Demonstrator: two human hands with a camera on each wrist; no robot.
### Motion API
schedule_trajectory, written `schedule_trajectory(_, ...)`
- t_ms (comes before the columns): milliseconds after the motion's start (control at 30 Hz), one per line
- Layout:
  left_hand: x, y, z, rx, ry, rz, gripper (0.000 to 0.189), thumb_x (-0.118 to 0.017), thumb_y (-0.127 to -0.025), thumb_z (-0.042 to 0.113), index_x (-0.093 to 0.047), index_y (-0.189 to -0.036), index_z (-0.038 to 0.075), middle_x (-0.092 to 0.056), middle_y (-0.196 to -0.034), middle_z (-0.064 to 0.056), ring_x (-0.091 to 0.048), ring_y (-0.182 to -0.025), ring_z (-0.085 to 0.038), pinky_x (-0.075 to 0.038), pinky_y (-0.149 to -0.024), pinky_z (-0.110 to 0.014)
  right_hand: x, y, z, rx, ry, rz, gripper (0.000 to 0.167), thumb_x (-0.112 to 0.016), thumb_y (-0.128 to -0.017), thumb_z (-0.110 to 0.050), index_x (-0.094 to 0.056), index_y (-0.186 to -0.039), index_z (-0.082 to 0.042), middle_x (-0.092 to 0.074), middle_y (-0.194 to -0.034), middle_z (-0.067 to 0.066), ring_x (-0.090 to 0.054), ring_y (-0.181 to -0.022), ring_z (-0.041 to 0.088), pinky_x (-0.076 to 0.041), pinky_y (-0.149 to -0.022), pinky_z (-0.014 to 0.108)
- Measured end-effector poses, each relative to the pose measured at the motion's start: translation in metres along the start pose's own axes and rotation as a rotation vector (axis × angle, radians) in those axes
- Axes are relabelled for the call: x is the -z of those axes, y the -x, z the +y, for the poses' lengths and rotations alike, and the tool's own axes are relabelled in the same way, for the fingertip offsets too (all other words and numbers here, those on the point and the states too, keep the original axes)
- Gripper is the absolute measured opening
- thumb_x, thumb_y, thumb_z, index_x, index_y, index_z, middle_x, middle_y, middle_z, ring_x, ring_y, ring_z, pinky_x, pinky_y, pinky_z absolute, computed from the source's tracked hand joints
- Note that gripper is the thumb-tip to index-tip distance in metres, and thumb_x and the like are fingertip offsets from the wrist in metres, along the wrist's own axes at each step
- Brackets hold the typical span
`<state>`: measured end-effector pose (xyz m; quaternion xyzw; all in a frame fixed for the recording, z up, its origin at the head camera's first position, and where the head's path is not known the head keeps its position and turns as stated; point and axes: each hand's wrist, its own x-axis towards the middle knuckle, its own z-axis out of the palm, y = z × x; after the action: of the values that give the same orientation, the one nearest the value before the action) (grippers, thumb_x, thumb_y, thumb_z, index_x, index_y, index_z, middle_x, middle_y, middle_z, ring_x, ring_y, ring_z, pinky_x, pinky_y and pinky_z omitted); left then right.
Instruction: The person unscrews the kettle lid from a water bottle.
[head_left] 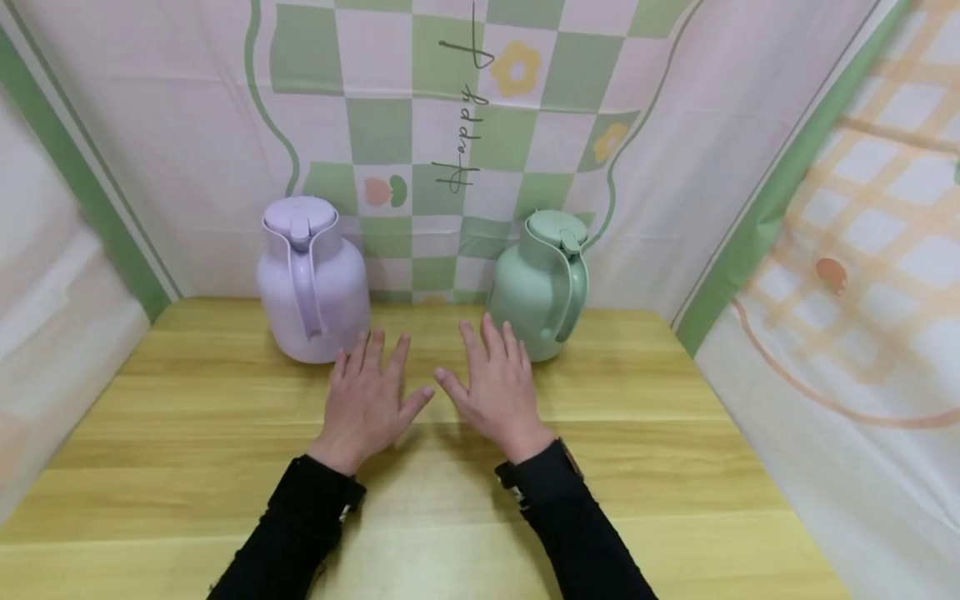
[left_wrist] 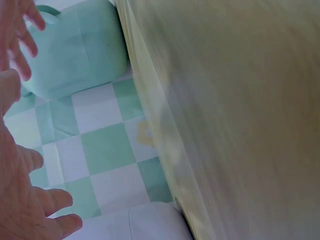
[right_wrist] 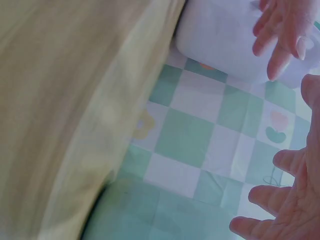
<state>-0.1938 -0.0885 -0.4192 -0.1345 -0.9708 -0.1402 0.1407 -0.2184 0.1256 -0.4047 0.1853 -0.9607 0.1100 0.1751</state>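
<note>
A lavender thermos jug [head_left: 341, 283] with a lid and handle stands upright at the back left of the wooden table. To its right, a green thermos jug [head_left: 517, 287] of the same shape stands with its handle turned to the right. My left hand [head_left: 365, 410] spreads its fingers in front of the lavender jug, holding nothing. The right hand [head_left: 497, 396], also with fingers spread, reaches toward the green jug's lower front, its fingertips overlapping the jug in the head view. In the left wrist view the green jug [left_wrist: 82, 50] shows beyond the fingers.
Behind the wooden table [head_left: 442, 517] hangs a checkered green and white cloth [head_left: 442, 125] with flowers and lettering. More cloth hangs along the left side, and an orange-plaid patterned cloth [head_left: 885, 233] along the right. Both jugs stand near the table's back edge.
</note>
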Motion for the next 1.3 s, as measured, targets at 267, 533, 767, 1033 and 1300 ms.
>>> schedule_trajectory(267,0.003,-0.002,0.004,-0.023,0.102,0.004,0.089,-0.037,-0.103,0.071,-0.027,-0.165,0.007,-0.025,-0.167,-0.03,-0.024,-0.155,-0.048,-0.021,-0.124,-0.064,0.012,0.0,0.003,0.022,-0.083,0.072,0.086,-0.035,-0.103,-0.072,-0.03,-0.165,-0.012,-0.028,-0.167,0.027,-0.032,-0.15,0.052,-0.031,-0.119,0.066)
schedule_trajectory(533,0.007,-0.004,0.008,-0.007,0.277,-0.004,0.087,-0.038,-0.106,0.065,-0.021,-0.166,0.004,-0.023,-0.167,-0.031,-0.025,-0.155,-0.047,-0.022,-0.125,-0.062,0.025,-0.001,0.008,0.032,-0.184,0.125,0.086,-0.034,-0.104,-0.07,-0.028,-0.165,-0.009,-0.037,-0.162,0.027,-0.04,-0.148,0.044,-0.037,-0.117,0.061)
schedule_trajectory(767,0.009,-0.006,0.012,0.014,0.413,-0.009,0.085,-0.036,-0.108,0.062,-0.016,-0.167,0.005,-0.021,-0.17,-0.024,-0.023,-0.157,-0.041,-0.021,-0.126,-0.059,0.037,0.0,0.012,0.057,-0.258,0.229,0.085,-0.033,-0.105,-0.07,-0.034,-0.163,-0.008,-0.044,-0.16,0.02,-0.045,-0.146,0.039,-0.039,-0.117,0.057)
schedule_trajectory(1033,0.013,-0.011,0.019,0.007,0.532,0.01,0.081,-0.034,-0.109,0.058,-0.016,-0.167,0.004,-0.019,-0.173,-0.015,-0.02,-0.159,-0.034,-0.019,-0.128,-0.053,0.052,0.001,0.019,0.097,-0.315,0.403,0.081,-0.034,-0.107,-0.065,-0.044,-0.156,-0.001,-0.052,-0.154,0.02,-0.049,-0.143,0.035,-0.04,-0.118,0.051)
schedule_trajectory(1300,0.019,-0.019,0.023,-0.003,0.623,0.002,0.077,-0.03,-0.111,0.055,-0.015,-0.167,0.004,-0.017,-0.173,-0.014,-0.019,-0.16,-0.031,-0.017,-0.129,-0.049,0.065,0.004,0.027,0.101,-0.378,0.572,0.077,-0.038,-0.108,-0.06,-0.05,-0.151,0.002,-0.055,-0.151,0.021,-0.049,-0.144,0.032,-0.042,-0.117,0.047)
